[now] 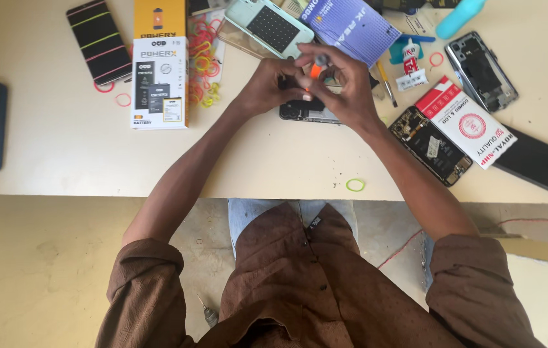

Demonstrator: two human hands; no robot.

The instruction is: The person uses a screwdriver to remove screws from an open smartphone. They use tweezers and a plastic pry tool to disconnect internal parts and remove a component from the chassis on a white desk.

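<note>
Hovering over the dark phone [306, 111] that lies on the worktop [61, 142], the right hand [345, 84] has its grip clamped on a small orange-and-grey tool [317, 66], the left hand [271, 84] closes its fingers beside it, touching the tool's lower end, with the white box [160, 82] well apart to the left.
</note>
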